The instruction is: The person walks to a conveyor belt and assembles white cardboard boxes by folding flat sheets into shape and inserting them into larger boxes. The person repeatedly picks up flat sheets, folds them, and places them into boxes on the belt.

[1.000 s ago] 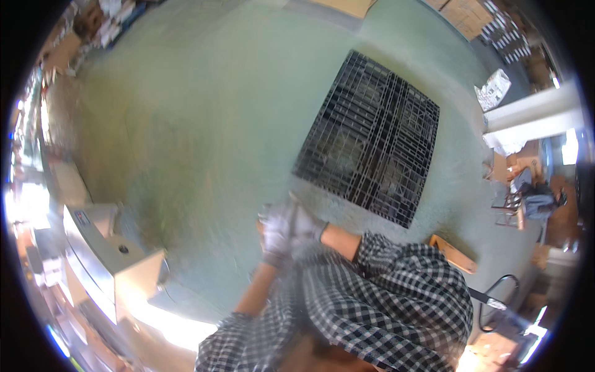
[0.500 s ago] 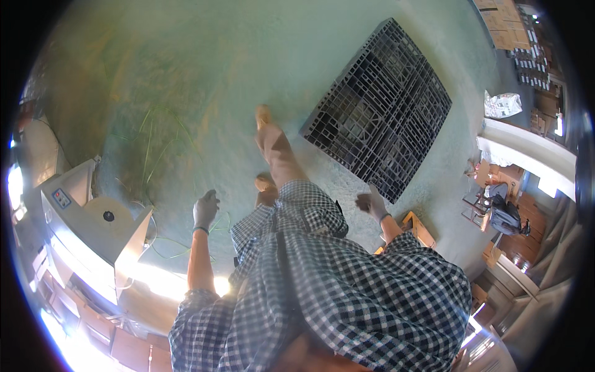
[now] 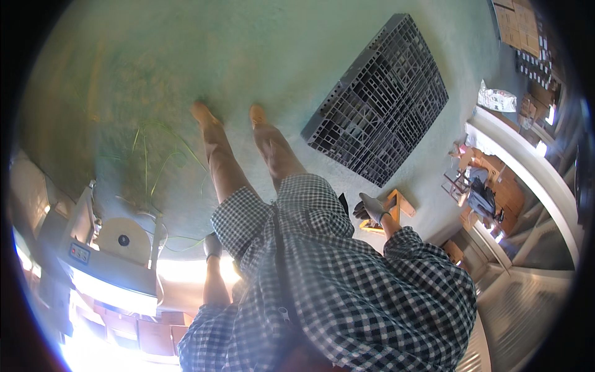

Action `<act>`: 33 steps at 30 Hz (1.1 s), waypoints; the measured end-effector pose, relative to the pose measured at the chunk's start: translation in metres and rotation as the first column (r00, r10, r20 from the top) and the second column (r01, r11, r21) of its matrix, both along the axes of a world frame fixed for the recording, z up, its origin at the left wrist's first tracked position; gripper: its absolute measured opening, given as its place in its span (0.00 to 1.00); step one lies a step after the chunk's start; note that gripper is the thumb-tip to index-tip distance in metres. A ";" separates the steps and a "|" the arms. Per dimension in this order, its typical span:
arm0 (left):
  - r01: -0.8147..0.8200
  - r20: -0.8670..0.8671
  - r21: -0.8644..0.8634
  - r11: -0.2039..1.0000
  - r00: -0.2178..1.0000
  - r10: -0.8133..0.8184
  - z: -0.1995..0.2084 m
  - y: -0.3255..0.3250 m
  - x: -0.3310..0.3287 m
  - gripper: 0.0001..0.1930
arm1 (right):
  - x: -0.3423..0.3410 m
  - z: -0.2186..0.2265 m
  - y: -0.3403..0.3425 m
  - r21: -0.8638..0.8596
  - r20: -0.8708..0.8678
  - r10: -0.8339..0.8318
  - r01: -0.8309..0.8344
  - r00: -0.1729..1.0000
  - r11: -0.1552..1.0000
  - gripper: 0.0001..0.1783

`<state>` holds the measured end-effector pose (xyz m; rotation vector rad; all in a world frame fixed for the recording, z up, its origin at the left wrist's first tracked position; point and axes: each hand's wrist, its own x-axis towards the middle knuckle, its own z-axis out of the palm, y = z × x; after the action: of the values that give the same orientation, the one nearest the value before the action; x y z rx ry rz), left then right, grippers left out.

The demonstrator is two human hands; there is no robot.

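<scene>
Bare floor [image 3: 167, 43] runs ahead of the feet [image 3: 258, 115] to its far edge, and a lane passes between the right foot and the pallet [image 3: 381, 102]. The pallet blocks the way toward the floor's right edge. An orange stand [image 3: 404, 203] crowds the right hand [image 3: 373, 208] near the pallet's closest corner. Thin green strands [image 3: 146, 167] cross the floor left of the feet; a machine [image 3: 114, 263] bars its near left corner.

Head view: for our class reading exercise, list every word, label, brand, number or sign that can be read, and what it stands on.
No text can be read.
White sack: printed marks, too blurred to read.
Control panel on the machine: markings, too small to read.
</scene>
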<state>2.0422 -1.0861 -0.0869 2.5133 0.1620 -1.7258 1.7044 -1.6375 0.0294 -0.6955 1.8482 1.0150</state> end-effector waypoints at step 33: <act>-0.782 -0.384 -0.151 0.605 0.611 0.693 -0.021 -0.201 0.665 0.44 | 0.761 -0.077 -0.078 -0.504 0.611 0.563 -0.275 0.556 0.819 0.27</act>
<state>2.7076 -1.2875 -0.1075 1.5649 0.7850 -1.5425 2.4657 -1.7150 -0.0472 -1.5901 1.1187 0.5123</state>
